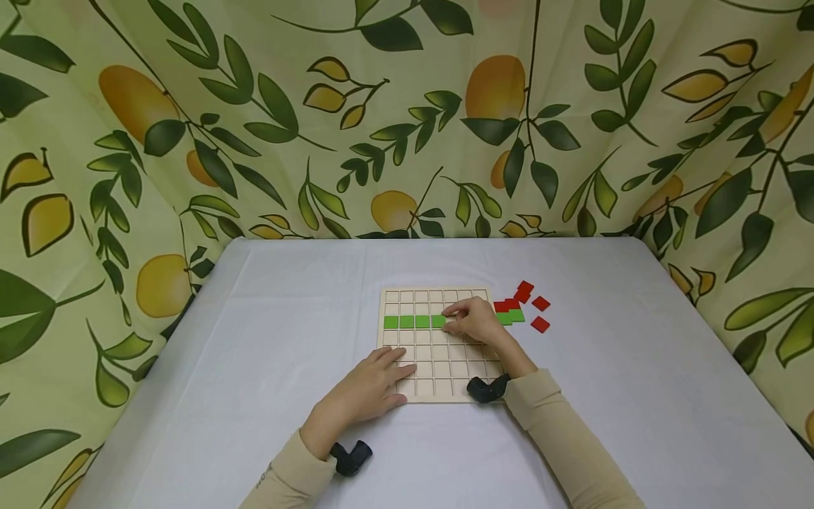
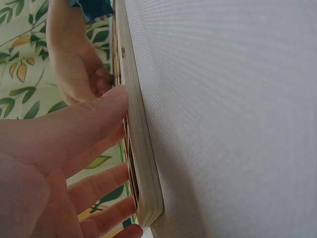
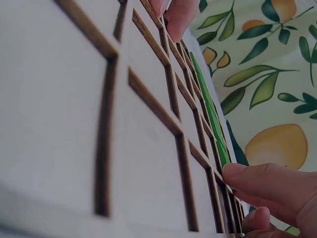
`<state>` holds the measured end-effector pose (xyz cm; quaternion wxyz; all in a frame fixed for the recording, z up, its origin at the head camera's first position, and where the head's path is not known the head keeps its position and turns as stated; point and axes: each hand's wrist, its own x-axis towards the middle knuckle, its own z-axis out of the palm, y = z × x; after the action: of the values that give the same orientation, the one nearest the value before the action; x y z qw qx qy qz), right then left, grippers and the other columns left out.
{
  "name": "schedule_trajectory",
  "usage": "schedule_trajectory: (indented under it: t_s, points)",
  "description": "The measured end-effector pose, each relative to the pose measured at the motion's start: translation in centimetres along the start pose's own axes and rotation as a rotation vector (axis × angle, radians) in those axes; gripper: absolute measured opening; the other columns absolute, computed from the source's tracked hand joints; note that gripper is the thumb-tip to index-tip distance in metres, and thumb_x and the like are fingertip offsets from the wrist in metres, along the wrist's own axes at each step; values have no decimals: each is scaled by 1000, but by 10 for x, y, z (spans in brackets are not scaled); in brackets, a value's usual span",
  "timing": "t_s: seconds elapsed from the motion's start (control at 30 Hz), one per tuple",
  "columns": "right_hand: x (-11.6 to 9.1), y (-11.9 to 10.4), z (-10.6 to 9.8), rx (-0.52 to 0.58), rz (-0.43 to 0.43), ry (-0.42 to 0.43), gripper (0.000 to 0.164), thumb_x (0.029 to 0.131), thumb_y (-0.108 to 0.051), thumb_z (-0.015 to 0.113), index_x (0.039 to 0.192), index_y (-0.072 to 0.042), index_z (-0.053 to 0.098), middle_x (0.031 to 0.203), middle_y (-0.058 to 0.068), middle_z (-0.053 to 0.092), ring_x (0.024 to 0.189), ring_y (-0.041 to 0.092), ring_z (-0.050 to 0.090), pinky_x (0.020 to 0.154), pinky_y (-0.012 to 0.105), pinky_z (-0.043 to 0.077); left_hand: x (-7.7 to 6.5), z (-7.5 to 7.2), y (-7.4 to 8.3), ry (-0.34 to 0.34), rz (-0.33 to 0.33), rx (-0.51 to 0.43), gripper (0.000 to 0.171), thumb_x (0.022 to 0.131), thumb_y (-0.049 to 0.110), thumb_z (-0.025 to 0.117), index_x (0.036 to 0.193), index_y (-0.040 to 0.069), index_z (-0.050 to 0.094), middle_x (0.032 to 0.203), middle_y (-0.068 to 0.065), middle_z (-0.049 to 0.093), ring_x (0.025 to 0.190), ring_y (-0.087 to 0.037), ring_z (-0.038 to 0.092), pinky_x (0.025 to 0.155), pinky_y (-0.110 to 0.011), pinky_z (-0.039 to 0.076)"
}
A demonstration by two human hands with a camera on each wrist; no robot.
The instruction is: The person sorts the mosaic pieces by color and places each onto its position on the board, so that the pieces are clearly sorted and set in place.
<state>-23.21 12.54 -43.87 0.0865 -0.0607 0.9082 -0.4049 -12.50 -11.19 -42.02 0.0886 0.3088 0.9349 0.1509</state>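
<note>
A square wooden grid board (image 1: pixel 422 389) lies on the table, with a row of several green tiles (image 1: pixel 407 322) in its upper cells. At the right end of that row, my right hand (image 1: pixel 473 319) pinches the last green tile (image 1: pixel 438 322) between thumb and finger. In the right wrist view, the thumb (image 3: pixel 235 171) meets the near end of the green row; part of the tile is hidden. My left hand (image 1: pixel 369 385) rests spread over the board's lower left corner. The left wrist view shows its thumb (image 2: pixel 116 99) against the board's edge (image 2: pixel 143 163).
Loose red tiles (image 1: pixel 540 324) and a few green tiles (image 1: pixel 517 316) lie right of the board, some overlapping. A white cloth (image 1: pixel 286 304) covers the table. Behind and beside it hangs a leaf-and-fruit patterned curtain (image 1: pixel 420 170). Black devices (image 1: pixel 488 389) sit at both wrists.
</note>
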Motion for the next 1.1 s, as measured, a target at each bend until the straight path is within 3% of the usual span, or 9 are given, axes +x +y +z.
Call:
schedule_trajectory:
  t_s: [0.3, 0.83, 1.1]
  points:
    - [-3, 1, -1, 47, 27, -7, 29, 78, -15, 79, 104, -4, 75, 66, 0, 46, 67, 14, 42, 55, 21, 31, 0, 0, 0, -3, -7, -9, 48, 90, 27, 66, 136, 13, 56, 149, -15, 44, 140, -39, 39, 113, -52, 40]
    - [-14, 5, -12, 114, 4, -41, 25, 80, -13, 77, 102, -1, 74, 67, -1, 47, 67, 15, 43, 53, 19, 32, 0, 2, -1, -7, -12, -8, 49, 90, 28, 66, 136, 14, 56, 150, -14, 44, 140, -39, 39, 114, -51, 40]
    - [-19, 8, -16, 96, 0, -24, 26, 80, -16, 77, 103, -2, 74, 69, 1, 49, 69, 15, 44, 53, 19, 34, 0, 1, 0, -8, -11, -10, 48, 91, 27, 66, 136, 14, 56, 150, -15, 44, 140, -40, 39, 114, -52, 40]
